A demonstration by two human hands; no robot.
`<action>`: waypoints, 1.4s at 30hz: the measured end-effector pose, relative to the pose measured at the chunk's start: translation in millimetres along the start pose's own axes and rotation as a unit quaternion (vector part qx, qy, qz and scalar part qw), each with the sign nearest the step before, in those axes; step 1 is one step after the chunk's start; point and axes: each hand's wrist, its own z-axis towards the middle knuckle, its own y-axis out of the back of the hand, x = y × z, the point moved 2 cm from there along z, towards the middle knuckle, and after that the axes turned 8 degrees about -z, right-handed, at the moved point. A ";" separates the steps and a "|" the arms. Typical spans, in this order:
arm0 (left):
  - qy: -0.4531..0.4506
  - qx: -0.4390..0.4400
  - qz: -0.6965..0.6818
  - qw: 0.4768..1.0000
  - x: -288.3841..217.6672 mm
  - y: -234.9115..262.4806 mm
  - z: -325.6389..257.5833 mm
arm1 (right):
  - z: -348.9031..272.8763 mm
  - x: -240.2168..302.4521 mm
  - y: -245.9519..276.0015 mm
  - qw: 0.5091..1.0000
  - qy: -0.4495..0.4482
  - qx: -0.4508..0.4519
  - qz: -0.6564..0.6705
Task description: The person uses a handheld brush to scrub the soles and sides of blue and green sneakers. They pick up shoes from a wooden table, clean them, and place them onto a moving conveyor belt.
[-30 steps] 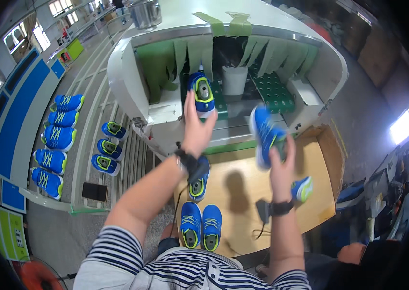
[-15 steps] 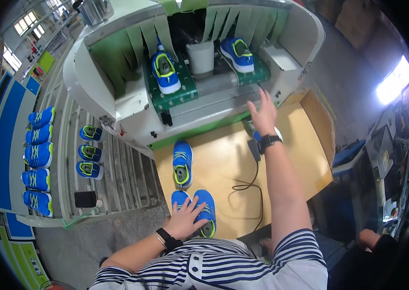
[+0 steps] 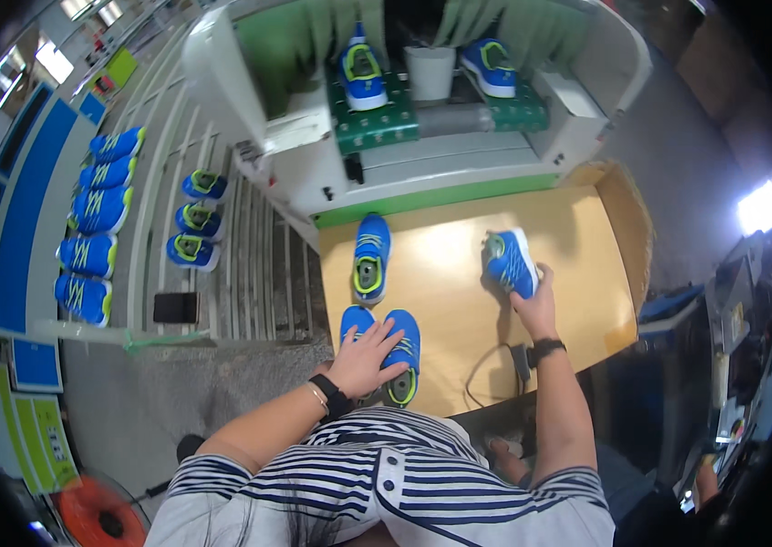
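Near the front edge of the tan tabletop, my left hand lies with spread fingers across two blue sneakers. One is the left sneaker, partly covered by the hand, and beside it is the right sneaker. My right hand grips a blue sneaker with a white sole by its near end, tilted over the right half of the tabletop. Another blue sneaker with a lime collar stands just beyond the left pair.
Behind the tabletop is a white machine with a green belt carrying two sneakers and a white cup. At left, a slatted rack holds several sneakers and a dark phone-like slab. A black corded device lies by my right wrist.
My right hand, earlier open at the far right by the machine, has come nearer and taken hold of the sneaker there. My left hand stays on the pair. The view has shifted.
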 end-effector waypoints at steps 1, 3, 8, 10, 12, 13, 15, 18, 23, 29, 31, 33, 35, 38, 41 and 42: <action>0.006 -0.006 -0.058 0.998 -1.6 7.4 2.7 | -10.4 2.3 6.4 0.999 -0.017 0.018 0.045; 0.026 -0.018 -0.175 0.984 -4.7 22.6 3.4 | -17.5 30.0 19.8 0.990 -0.021 0.028 0.138; -0.142 -0.111 -0.081 0.980 -33.9 71.8 6.3 | -33.0 136.2 40.0 0.949 0.072 0.220 0.214; -0.200 -0.101 -0.095 0.970 -43.8 83.2 2.5 | -35.7 172.2 19.3 0.928 0.099 0.279 0.228; -0.153 -0.137 -0.252 0.946 -41.1 84.6 -15.4 | -31.6 204.7 -10.7 0.909 0.073 0.330 0.245; -0.129 -0.157 -0.325 0.924 -38.1 85.2 -27.7 | -29.3 221.4 -23.9 0.900 0.041 0.357 0.247; -0.036 -0.209 -0.439 0.873 -24.8 84.2 -48.1 | -25.6 233.3 -69.4 0.861 -0.001 0.412 0.299; 0.085 -0.249 -0.657 0.706 -0.2 78.1 -73.0 | -1.5 203.1 -188.4 0.949 0.158 0.243 0.125; 0.114 -0.300 -0.746 0.584 29.4 70.7 -99.5 | -31.1 194.0 -231.3 0.963 0.165 0.210 -0.024; 0.070 -0.310 -0.770 0.553 25.4 85.5 -79.2 | 21.2 147.9 -129.9 0.937 -0.036 0.245 0.248; 0.040 -0.315 -0.750 0.580 16.1 100.6 -59.9 | 8.9 137.9 -80.7 0.953 -0.019 0.202 0.227; 0.012 -0.313 -0.708 0.634 -1.5 122.8 -33.4 | -19.2 108.4 -45.7 0.977 0.028 0.126 0.168; -0.011 -0.317 -0.623 0.715 -31.8 154.1 -8.8 | -47.2 74.9 -26.2 0.987 0.047 0.079 0.132; -0.092 -0.358 -0.504 0.781 -37.1 169.8 49.8 | -111.4 25.7 -28.2 0.993 0.034 0.047 0.102; -0.117 -0.425 -0.391 0.808 -42.1 187.2 112.1 | -166.1 17.5 -33.9 0.995 -0.002 0.044 0.094; -0.115 -0.447 -0.360 0.811 -46.0 192.5 134.3 | -172.3 21.4 -33.9 0.998 0.000 0.023 0.059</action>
